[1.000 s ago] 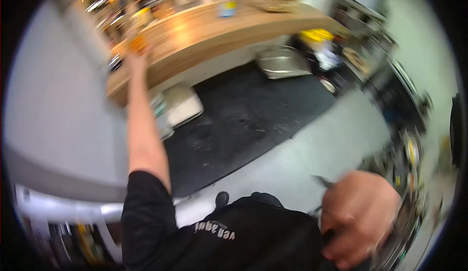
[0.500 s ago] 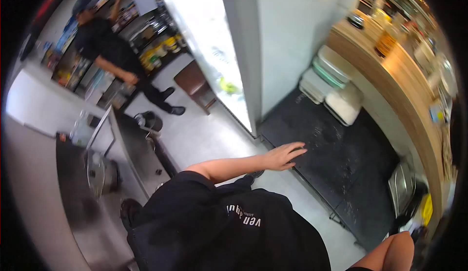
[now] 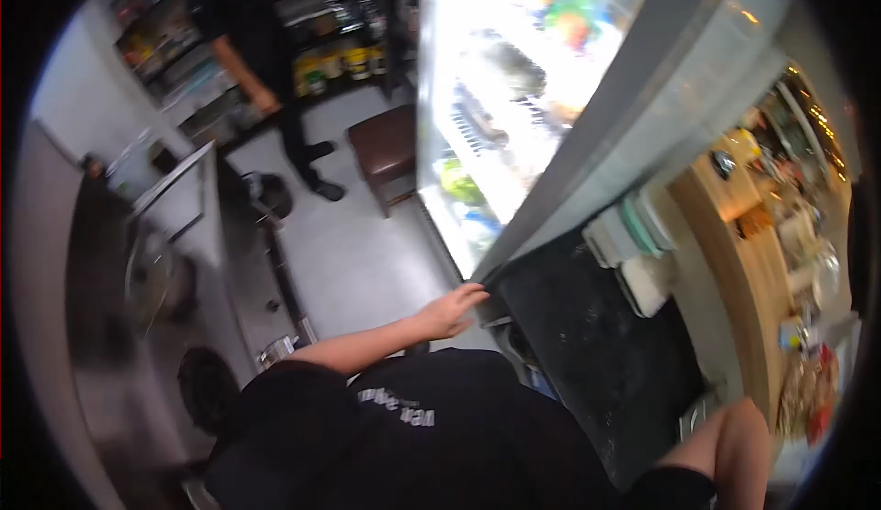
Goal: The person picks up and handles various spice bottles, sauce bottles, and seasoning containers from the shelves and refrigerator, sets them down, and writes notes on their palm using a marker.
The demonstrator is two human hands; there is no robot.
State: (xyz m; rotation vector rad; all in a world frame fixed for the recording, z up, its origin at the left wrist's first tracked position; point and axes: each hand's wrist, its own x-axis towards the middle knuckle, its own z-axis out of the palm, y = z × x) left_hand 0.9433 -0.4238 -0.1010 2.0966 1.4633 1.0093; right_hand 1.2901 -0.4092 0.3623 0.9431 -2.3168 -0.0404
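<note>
My left hand [image 3: 450,314] reaches forward with its fingers stretched out and holds nothing. Its fingertips are by the corner where the black counter top [image 3: 569,336] meets the bottom of the lit glass-door fridge [image 3: 541,207]. I cannot tell whether they touch it. My right arm [image 3: 734,441] is bent beside the counter at the lower right, and the hand itself is out of sight. Inside the fridge, blurred by glare, are wire shelves and something green [image 3: 456,182] low down.
White lidded containers [image 3: 645,285] stand on the black counter, below a curved wooden ledge [image 3: 734,262] crowded with bottles. At left runs a steel worktop [image 3: 110,372] with a glass-lidded pot [image 3: 151,276]. A co-worker [image 3: 243,42] stands near shelves, beside a brown stool [image 3: 381,148].
The view has swung toward the fridge, showing more of its front. My left hand has moved from over the black counter to its corner by the fridge. The co-worker's raised arm is largely cut off.
</note>
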